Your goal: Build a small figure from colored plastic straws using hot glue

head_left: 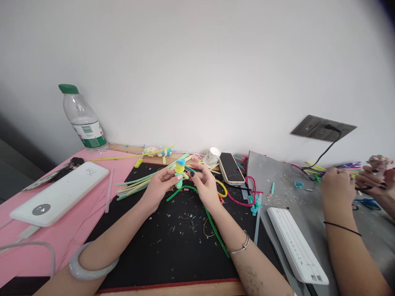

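Observation:
Above the black mat (173,255), a small pipe-cleaner figure (180,166) stands upright between my hands, with a blue top, a yellow band and a mint-green lower part. My left hand (160,185) pinches it from the left. From the other side, the fingers of my right hand (203,185) close on its pale side piece. A long green pipe cleaner (214,230) curves over the mat and passes under my right wrist. Pale green and yellow pipe cleaners (132,190) lie in a bundle behind my left hand.
Near the wall stand a paper cup (211,157), a phone (231,167) and a bottle (83,119). White power banks (58,193) lie on both sides. At the right, another person's hands (339,185) work over a grey mat (286,193). Fluff scraps litter both mats.

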`<act>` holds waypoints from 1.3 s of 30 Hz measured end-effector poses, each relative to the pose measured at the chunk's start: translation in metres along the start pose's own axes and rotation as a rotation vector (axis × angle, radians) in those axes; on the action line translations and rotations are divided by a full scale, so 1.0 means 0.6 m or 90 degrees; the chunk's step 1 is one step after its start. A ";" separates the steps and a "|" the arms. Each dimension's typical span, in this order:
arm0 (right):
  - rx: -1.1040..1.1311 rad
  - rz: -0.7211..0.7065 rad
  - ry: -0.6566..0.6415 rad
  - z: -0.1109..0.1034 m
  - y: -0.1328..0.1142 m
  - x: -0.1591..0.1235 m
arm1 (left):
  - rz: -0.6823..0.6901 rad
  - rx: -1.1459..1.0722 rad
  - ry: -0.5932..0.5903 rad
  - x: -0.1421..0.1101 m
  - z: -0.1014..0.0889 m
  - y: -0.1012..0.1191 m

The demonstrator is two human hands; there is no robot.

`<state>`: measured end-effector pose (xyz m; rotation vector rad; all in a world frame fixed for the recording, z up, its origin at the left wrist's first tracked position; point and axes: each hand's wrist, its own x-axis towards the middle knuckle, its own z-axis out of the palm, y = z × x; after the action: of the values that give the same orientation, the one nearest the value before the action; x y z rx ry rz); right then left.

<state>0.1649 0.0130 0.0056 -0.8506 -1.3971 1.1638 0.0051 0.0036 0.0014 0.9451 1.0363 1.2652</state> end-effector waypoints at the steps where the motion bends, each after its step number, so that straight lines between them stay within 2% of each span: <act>1: 0.003 -0.001 0.000 -0.001 -0.001 0.001 | -0.006 -0.009 -0.002 0.001 0.000 0.000; 8: 0.014 -0.003 0.085 -0.011 -0.001 0.008 | -0.039 -0.141 0.011 0.008 -0.005 0.001; 13: 0.006 0.011 0.135 -0.015 0.003 0.013 | -0.045 -0.173 0.004 0.008 -0.007 -0.001; 15: -0.022 0.009 0.114 -0.015 0.003 0.013 | -0.039 -0.164 0.000 0.008 -0.006 -0.001; 19: -0.120 0.003 0.012 -0.010 0.003 0.008 | -0.023 -0.123 -0.020 0.004 -0.002 0.002; 22: -0.215 -0.020 -0.035 -0.007 0.000 0.003 | -0.016 -0.085 -0.030 0.000 0.001 0.004; 28: -0.374 -0.096 -0.078 -0.006 -0.009 -0.001 | -0.003 -0.043 -0.061 -0.003 0.001 0.005; 39: -0.447 -0.151 -0.123 -0.008 -0.010 0.000 | -0.012 -0.039 -0.090 0.000 -0.005 0.000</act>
<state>0.1704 0.0122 0.0109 -1.0275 -2.0560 0.5723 0.0025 0.0038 0.0007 0.9605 0.8900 1.1908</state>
